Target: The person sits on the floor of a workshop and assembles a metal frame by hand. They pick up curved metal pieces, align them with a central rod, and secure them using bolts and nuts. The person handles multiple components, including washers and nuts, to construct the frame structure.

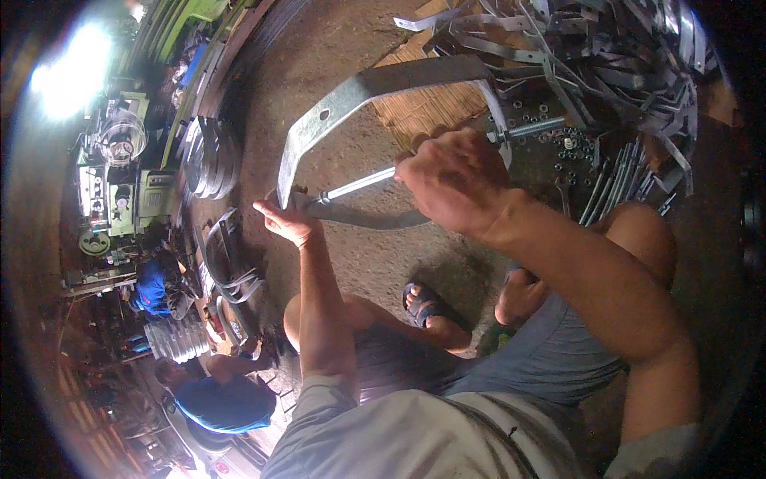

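Above the floor I hold a bent, angular metal band (375, 78) with a round hole in its sloping left part. A threaded rod (361, 184) runs across it, with a nut (323, 197) near the left end. My left hand (289, 221) is closed on the band's left end beside that nut, its thumb stretched along the edge; the other fingers are partly hidden. My right hand (456, 180) is wrapped round the rod near the band's right side. Past that hand the bare threaded end (538, 128) sticks out to the right.
Bent metal strips (590, 56) are heaped at the far right beside cardboard (423, 112). Loose nuts (570, 145), a wrench (563, 191) and several threaded rods (618, 182) lie nearer. Curved bands (223, 255) are at left, near a person in blue (226, 399) and a green machine (154, 191).
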Demonstrator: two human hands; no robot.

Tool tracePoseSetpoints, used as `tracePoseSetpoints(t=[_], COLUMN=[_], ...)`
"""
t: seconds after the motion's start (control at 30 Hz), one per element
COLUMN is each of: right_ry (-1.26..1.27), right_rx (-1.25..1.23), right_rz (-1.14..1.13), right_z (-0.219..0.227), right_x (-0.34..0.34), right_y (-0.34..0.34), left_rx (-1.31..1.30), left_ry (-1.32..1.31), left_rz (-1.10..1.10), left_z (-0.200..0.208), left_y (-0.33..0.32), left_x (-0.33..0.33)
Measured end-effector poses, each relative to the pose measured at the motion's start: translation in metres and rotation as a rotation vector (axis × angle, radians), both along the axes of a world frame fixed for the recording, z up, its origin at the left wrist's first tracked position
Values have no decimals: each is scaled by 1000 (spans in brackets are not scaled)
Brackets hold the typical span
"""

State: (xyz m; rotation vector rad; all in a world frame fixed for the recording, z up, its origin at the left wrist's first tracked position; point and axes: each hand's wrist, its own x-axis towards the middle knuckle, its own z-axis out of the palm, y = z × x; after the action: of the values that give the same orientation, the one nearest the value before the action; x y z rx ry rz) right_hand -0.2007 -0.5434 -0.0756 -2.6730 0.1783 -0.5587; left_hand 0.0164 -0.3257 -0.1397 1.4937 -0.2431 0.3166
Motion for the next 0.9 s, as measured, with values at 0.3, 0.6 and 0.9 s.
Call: tracePoseSetpoints(t=[0.3, 0.6, 0.9], right_ry=[73, 53, -2], right_rx=[19, 5, 118], right_rz=[11, 0, -77], right_z=[-9, 7, -23], right_x=[2, -15, -18], right_y=[-3, -1, -6], left_rx=[-26, 21, -129], left_ry=[-3, 25, 235], left_rz=[106, 50, -216], left_z=[7, 11, 8], left_y=[-8, -6, 7], left_x=[-1, -9, -10])
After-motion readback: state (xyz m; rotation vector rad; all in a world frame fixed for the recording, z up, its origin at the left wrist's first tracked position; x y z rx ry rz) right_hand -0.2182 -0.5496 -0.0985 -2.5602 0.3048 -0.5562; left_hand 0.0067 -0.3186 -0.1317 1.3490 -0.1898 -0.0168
